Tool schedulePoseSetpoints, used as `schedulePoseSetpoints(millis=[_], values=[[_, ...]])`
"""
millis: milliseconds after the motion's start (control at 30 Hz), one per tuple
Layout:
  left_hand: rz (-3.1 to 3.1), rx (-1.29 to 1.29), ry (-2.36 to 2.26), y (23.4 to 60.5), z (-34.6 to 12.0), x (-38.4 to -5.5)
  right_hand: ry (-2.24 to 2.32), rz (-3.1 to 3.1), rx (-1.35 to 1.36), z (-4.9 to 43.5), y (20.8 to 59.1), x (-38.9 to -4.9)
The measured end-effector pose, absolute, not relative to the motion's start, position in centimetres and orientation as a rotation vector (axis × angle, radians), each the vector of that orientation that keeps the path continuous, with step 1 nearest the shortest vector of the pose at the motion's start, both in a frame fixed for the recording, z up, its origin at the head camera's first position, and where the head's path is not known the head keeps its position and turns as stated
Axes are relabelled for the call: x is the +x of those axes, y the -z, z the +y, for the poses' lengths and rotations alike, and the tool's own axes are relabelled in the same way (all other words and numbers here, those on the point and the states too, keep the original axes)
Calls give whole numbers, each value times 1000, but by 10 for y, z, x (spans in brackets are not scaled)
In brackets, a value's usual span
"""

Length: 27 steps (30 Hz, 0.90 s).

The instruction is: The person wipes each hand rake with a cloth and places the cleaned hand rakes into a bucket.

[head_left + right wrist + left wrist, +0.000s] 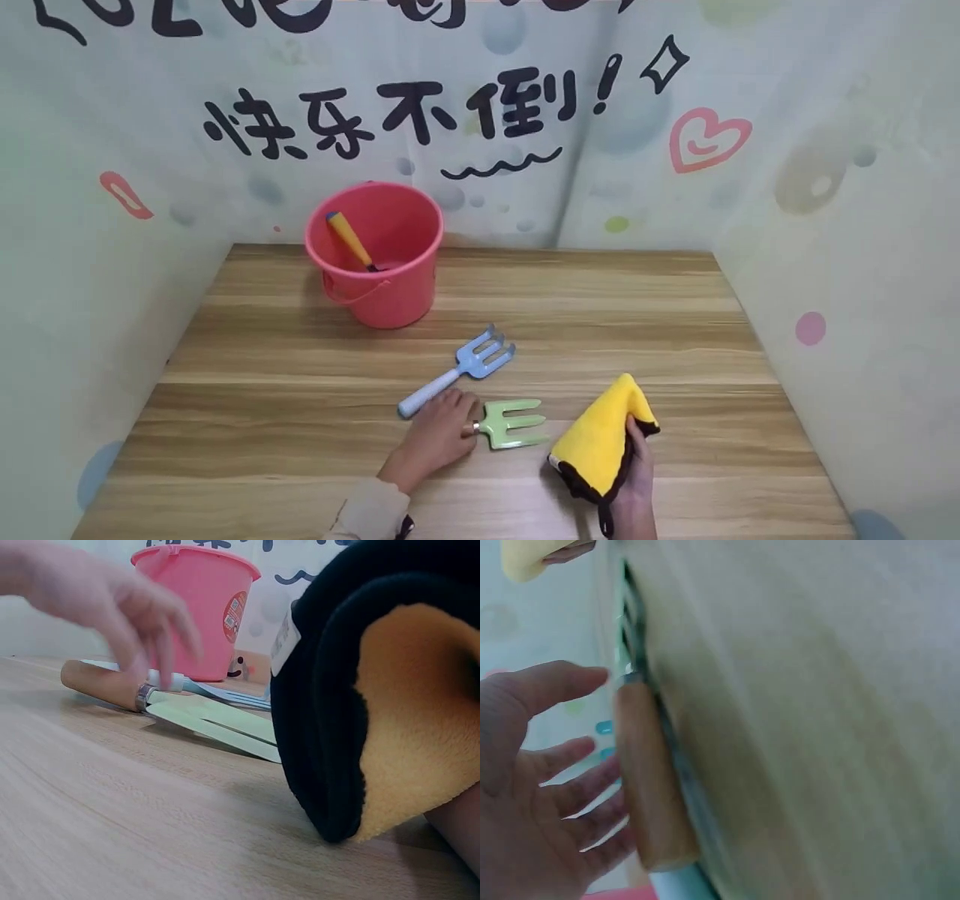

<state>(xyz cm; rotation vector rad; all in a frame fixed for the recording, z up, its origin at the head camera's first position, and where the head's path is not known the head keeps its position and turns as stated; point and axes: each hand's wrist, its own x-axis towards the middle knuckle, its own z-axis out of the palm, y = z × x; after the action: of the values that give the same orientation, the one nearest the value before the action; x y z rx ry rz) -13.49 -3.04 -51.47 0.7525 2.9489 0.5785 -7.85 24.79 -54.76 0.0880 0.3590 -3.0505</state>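
Observation:
In the head view, my left hand [442,429] is over the wooden handle of a green hand fork [514,424] lying on the table. The left wrist view shows its fingers spread beside the wooden handle [651,780], not closed round it. A blue hand fork [474,361] lies just behind, its tines pointing away to the right. My right hand [639,474] grips a folded yellow cloth [598,439] with a dark border and a hanging loop, held at the right of the green fork. Most of the right fingers are hidden by the cloth.
A pink bucket [409,300] stands at the back left of the wooden table [600,322]. Inside leans a tool with a yellow handle [349,238]. A printed cloth backdrop [510,202] rises behind and along both sides of the table.

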Motion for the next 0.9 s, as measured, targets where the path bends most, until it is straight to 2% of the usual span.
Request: schedulePoseSetpoints(millis=[200,500,733,900], values=[[2907,708,-584,530,-26,-131,3026,294,143,248,547,-76],[2742,539,-940,534,-23,-130,3028,300,89,248,546,-78],[2293,350,-1532,544,-23,-137,3038,392,22,247,549,-82],[1975,242,-1806,547,-22,-137,2973,541,172,242,546,-86]])
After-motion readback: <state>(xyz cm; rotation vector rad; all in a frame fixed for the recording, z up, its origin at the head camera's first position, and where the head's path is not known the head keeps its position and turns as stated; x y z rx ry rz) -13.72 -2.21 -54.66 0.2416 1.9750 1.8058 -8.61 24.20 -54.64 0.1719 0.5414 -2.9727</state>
